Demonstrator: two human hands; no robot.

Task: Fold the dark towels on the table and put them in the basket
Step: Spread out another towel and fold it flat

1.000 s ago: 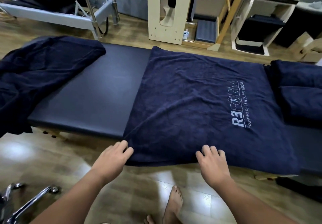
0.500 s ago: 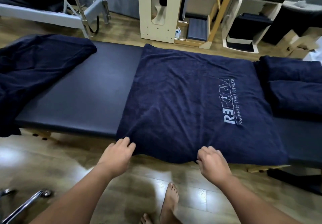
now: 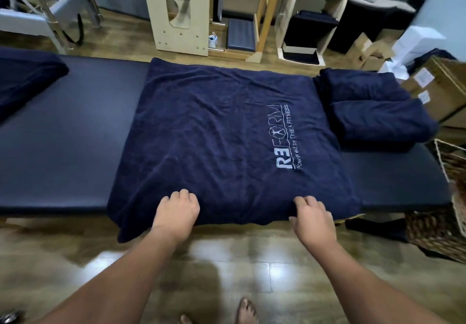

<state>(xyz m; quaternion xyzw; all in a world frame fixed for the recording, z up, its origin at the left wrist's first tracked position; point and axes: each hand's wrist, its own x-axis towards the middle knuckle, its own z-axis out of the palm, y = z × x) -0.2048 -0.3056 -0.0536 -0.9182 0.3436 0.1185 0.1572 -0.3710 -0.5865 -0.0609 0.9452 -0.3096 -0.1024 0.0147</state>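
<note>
A navy terry towel (image 3: 214, 142) is lying spread flat across the padded table (image 3: 63, 147), nap soft and faintly creased, its near edge drooping over the table's front lip. White stitched lettering, "REFORM, Powered by THEA FITNESS", is running sideways toward the towel's right side. The table top is showing smooth, dark, slightly glossy vinyl left of the towel.

Right of the spread towel, touching its edge, folded dark towels (image 3: 373, 112) are sitting as thick rectangular pads. Beyond the table's right end, a woven wicker basket (image 3: 451, 190) is standing on the floor, brown coarse weave. At the table's far left end another dark towel (image 3: 25, 76) is lying bunched.

I am resting my left hand (image 3: 176, 210) on the towel's near edge, fingers curled, knuckles up, tips pressing into the cloth. My right hand (image 3: 312, 216) is doing likewise further right along that edge, fingers bent narrow, gathering the hem. Whether the cloth is truly pinched underneath, I cannot tell.
</note>
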